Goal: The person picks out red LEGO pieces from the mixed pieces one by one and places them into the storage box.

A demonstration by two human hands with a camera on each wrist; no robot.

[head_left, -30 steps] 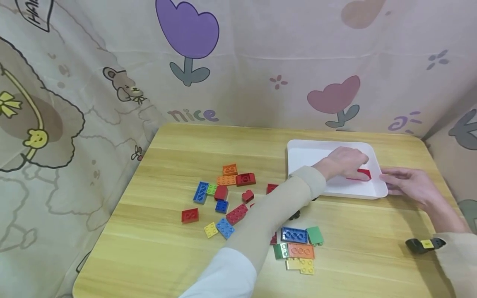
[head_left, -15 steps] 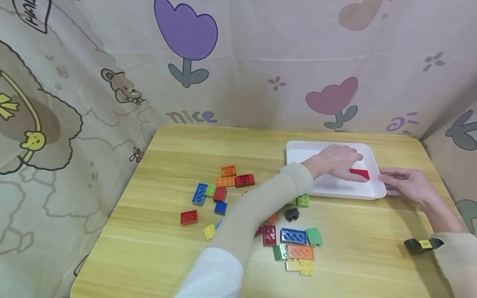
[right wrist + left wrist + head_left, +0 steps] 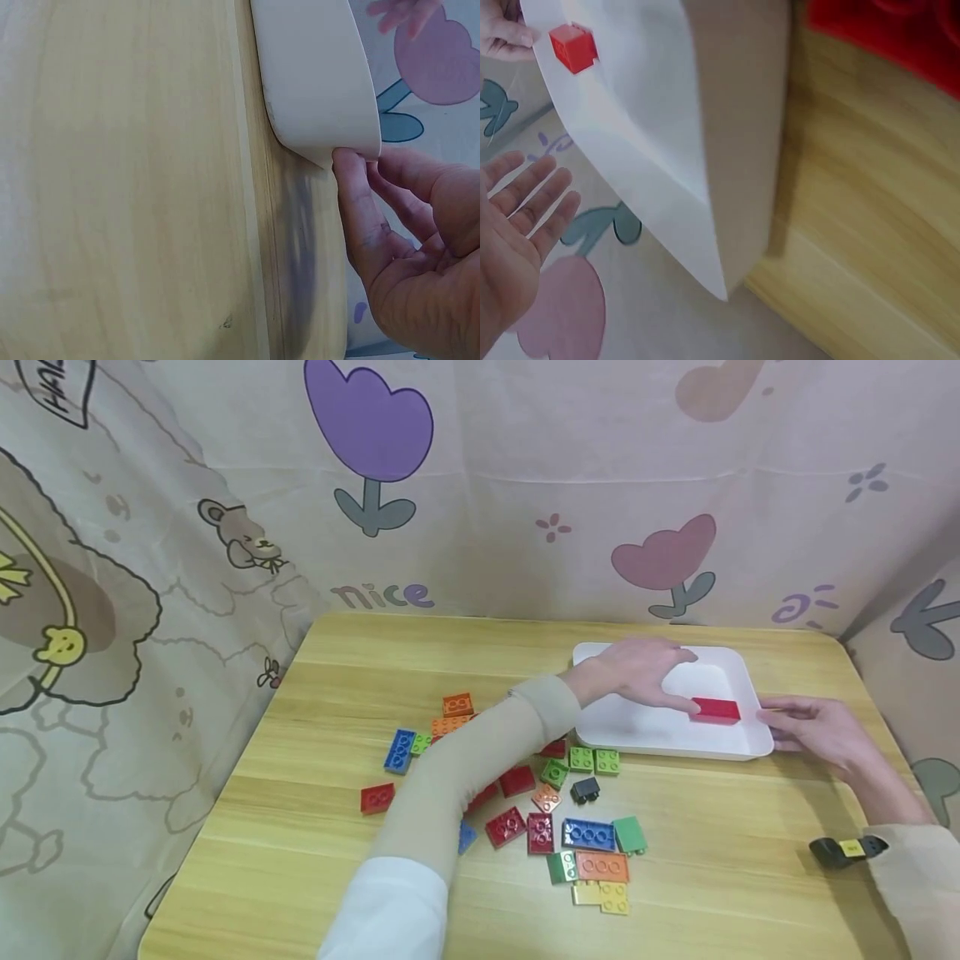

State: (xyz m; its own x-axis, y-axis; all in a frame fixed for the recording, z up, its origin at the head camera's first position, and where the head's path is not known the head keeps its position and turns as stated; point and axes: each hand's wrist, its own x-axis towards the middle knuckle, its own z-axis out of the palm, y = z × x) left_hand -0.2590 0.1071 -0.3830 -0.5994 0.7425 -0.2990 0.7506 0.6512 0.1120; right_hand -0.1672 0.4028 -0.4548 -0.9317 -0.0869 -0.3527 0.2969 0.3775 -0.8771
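My left hand point(image 3: 637, 670) is over the white tray point(image 3: 645, 737), its fingers spread and holding nothing. In the left wrist view the open palm point(image 3: 510, 247) shows beside the tray. A red brick point(image 3: 716, 712) lies flat on the tray floor near the right end, and the left thumb tip overlaps its left end in the head view. My right hand point(image 3: 821, 735) holds the tray's right end, thumb at the rim. The right wrist view shows the hand's point(image 3: 420, 247) thumb and fingers against the tray's point(image 3: 322, 82) end; part of their contact is hidden.
Loose bricks lie left and in front of the tray, including a blue brick point(image 3: 588, 834), an orange brick point(image 3: 602, 866), a black brick point(image 3: 585, 790) and a green brick point(image 3: 630, 835). My left sleeve point(image 3: 420, 810) covers some. A patterned cloth point(image 3: 480, 527) hangs behind the table.
My left hand has let go of the red brick and drawn back leftward, so more of the brick shows. My right hand stays at the tray's end.
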